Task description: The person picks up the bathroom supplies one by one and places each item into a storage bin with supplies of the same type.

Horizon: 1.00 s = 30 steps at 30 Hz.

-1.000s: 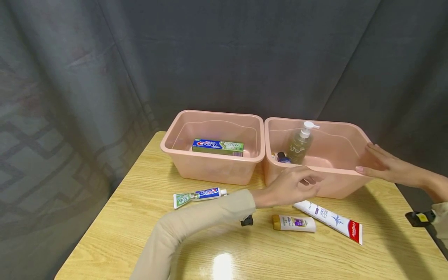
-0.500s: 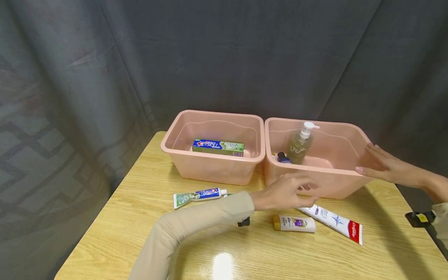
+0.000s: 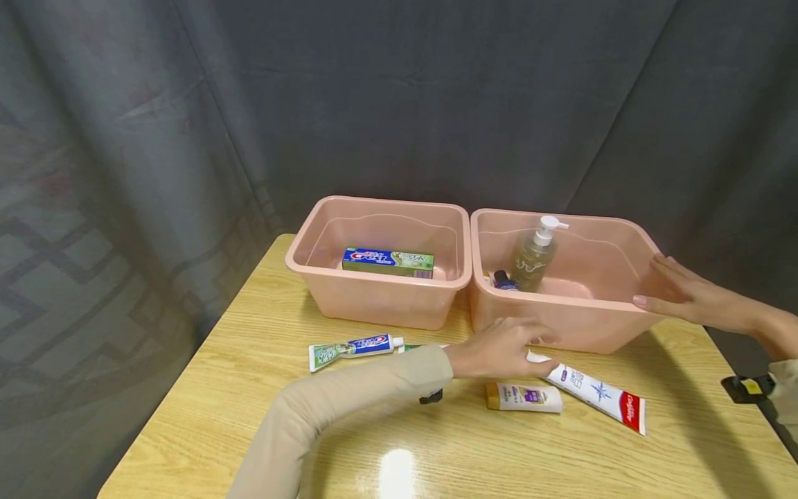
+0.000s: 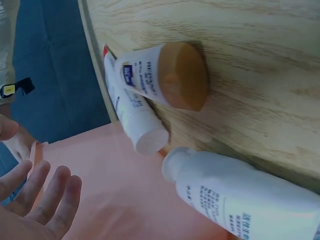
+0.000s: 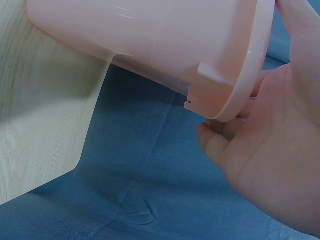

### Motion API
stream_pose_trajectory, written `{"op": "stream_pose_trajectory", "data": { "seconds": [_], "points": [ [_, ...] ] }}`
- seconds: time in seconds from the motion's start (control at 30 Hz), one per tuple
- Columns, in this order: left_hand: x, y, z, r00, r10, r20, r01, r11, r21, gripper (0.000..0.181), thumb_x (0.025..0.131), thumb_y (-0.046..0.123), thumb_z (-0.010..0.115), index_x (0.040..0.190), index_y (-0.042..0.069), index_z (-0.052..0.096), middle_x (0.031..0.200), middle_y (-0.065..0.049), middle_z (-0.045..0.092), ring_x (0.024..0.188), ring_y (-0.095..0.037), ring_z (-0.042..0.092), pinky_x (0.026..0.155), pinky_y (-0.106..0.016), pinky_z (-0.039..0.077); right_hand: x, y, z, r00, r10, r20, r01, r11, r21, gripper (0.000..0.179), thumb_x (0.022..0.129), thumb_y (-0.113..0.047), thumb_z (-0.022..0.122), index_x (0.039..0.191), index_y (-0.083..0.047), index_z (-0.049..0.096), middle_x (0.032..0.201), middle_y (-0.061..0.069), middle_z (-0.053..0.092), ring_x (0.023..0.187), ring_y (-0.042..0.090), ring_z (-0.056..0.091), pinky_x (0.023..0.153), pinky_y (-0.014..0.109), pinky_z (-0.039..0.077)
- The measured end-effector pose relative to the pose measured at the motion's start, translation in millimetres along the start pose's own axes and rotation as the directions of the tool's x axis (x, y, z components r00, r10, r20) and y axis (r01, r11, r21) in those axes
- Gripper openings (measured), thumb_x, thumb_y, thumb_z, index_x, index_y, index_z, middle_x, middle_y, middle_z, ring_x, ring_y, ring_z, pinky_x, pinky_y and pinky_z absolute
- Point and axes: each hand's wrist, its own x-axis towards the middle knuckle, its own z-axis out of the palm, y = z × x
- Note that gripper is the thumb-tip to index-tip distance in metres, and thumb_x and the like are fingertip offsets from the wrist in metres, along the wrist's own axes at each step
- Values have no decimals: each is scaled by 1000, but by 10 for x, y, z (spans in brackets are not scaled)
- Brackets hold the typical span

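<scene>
My left hand (image 3: 501, 348) hovers above the table in front of the right-hand pink bin, fingers loosely bent and holding nothing. Below it, the Colgate toothpaste tube (image 3: 589, 389) lies with its white cap (image 4: 151, 142) near the hand. Beside it is a small white bottle with a golden cap (image 3: 524, 397). A larger white bottle (image 4: 250, 195) fills the lower right of the left wrist view; the left arm mostly hides it in the head view. My right hand (image 3: 698, 298) grips the right end of the pink bin (image 5: 150, 35), fingers curled at its rim.
Inside the right bin stand a pump bottle (image 3: 534, 262) and a dark-capped item (image 3: 505, 281). The left bin (image 3: 380, 298) holds a Crest toothpaste box (image 3: 388, 263). A Crest tube (image 3: 355, 351) lies before it. The table's edge (image 5: 92, 112) runs beneath the right bin.
My left hand has lowered slightly and drawn back a little from the right bin's front, near the Colgate tube's cap end. The right hand stays on the bin.
</scene>
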Motion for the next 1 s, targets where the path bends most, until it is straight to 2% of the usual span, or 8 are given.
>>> {"op": "stream_pose_trajectory", "data": {
  "seconds": [0.13,0.23,0.43,0.57,0.7,0.8,1.0],
  "points": [
    [-6,-9,34,999,-37,37,35,997,67,51,94,45,66,135,15,61,135,5,59,92,2,60,83,-7,41,-3,-5,0,1000,-5,-1,5,1000,1,99,97,-40,57,155,-11,-17,156,22,-30,137,50,-31,90,85,-2],
    [-12,-11,65,997,-49,55,43,993,114,54,92,48,66,136,17,61,136,5,58,99,-1,61,87,-10,43,0,-14,-3,1000,-4,-1,4,1000,2,99,97,-40,57,155,-12,-17,156,21,-31,137,50,-31,90,85,-2],
    [-23,-20,136,995,-47,84,34,988,151,55,91,51,67,135,19,61,135,6,59,96,0,62,77,-7,43,10,-20,-13,1000,-5,1,5,1000,1,99,97,-40,57,155,-10,-16,155,22,-31,136,49,-32,91,84,-3],
    [-29,-27,197,993,-58,107,39,984,172,54,90,54,66,134,22,62,134,9,59,100,1,61,81,-8,42,9,-14,-12,1000,-3,0,3,1000,0,99,97,-40,57,155,-10,-16,155,23,-30,136,49,-32,90,84,-3],
    [-32,-40,261,991,-59,121,36,982,186,53,90,55,66,132,24,63,135,9,59,85,5,59,74,-7,41,5,-9,-7,1000,1,-3,-1,1000,-2,99,96,-41,57,155,-11,-17,155,23,-30,136,51,-31,90,85,-1],
    [-37,-49,294,990,-58,128,32,979,202,52,90,55,66,131,24,64,130,10,62,73,6,54,62,-6,39,7,-8,-6,1000,5,-2,-5,1000,-1,100,96,-41,57,155,-10,-18,155,25,-29,136,51,-31,90,85,-1],
    [-64,-56,335,986,-89,140,51,966,253,55,87,58,67,131,25,64,119,13,64,67,4,50,56,-9,38,7,-8,-6,1000,8,5,-8,1000,6,100,97,-40,57,154,-7,-18,154,26,-30,136,50,-32,90,84,-3]
  ]
}}
